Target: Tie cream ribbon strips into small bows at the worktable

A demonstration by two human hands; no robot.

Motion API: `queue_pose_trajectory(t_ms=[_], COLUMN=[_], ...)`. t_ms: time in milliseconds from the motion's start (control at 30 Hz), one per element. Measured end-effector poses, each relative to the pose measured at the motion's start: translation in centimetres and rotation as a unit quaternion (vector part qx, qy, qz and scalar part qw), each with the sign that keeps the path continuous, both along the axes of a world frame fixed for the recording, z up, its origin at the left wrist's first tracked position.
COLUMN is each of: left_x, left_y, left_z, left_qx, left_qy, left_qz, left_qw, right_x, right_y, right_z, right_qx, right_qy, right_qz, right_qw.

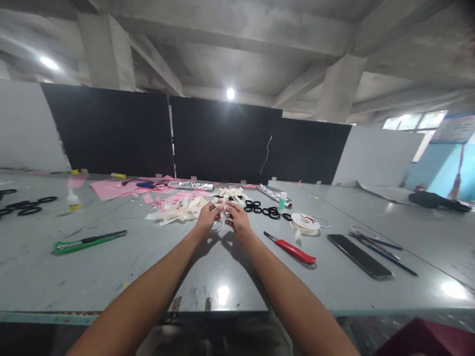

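Observation:
My left hand [206, 218] and my right hand [239, 221] meet above the middle of the table, fingertips pinched close together. Between them is a strip of whitish ribbon [219, 202], partly covered by the fingers. A thin white ring [218, 229] shows just below the fingertips; whether it is held or lies on the table I cannot tell. Left of my hands lies a heap of cream ribbon strips [178, 213]. More bow-like cream ribbon pieces [232, 194] sit just beyond the fingers.
A red utility knife [295, 251], ribbon roll [305, 223], black rings [272, 212] and glue stick [282, 200] lie to the right, with a phone [358, 255] farther out. On the left are a green utility knife [89, 241], glue bottle [73, 201] and pink paper [111, 188].

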State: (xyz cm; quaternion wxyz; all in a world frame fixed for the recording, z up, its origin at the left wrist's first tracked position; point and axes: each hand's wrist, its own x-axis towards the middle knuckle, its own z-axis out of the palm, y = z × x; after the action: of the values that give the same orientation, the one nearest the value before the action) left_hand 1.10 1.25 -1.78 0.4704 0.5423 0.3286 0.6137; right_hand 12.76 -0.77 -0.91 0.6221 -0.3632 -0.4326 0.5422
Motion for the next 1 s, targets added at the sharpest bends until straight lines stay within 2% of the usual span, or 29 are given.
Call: queue_pose_trajectory(t_ms=[100,300,467,633,767,867,1000], left_x=[-0.2,-0.1,0.3,0.7,0.8,0.7,0.3], left_y=[0.0,-0.4,-0.3,-0.4,-1.0,-1.2,-1.0], left_z=[0.0,0.4,0.3,0.3,0.9,1.2,1.1], left_qx=[-0.004,0.012,0.035,0.034,0.036,0.047,0.049], left_qy=[-0.001,0.033,0.069,0.025,0.019,0.018,0.020], left_qz=[0.013,0.028,0.009,0.009,0.004,0.011,0.017], left_qw=[1.000,0.999,0.997,0.999,0.999,0.999,0.998], right_x=[-0.1,-0.3,0.0,0.1,0.0,0.1,-0.1], right_y=[-0.1,0.3,0.8,1.0,1.1,1.1,1.0], right_z=[0.1,-0.3,-0.7,-0.8,-0.8,-0.7,-0.4], right_qx=[-0.003,-0.001,0.004,0.031,0.024,0.022,0.079], right_qy=[-0.017,-0.078,-0.031,0.097,0.132,0.093,-0.025], right_qz=[0.014,-0.008,-0.031,0.002,0.005,-0.010,-0.027], right_qw=[1.000,0.997,0.999,0.995,0.991,0.995,0.996])
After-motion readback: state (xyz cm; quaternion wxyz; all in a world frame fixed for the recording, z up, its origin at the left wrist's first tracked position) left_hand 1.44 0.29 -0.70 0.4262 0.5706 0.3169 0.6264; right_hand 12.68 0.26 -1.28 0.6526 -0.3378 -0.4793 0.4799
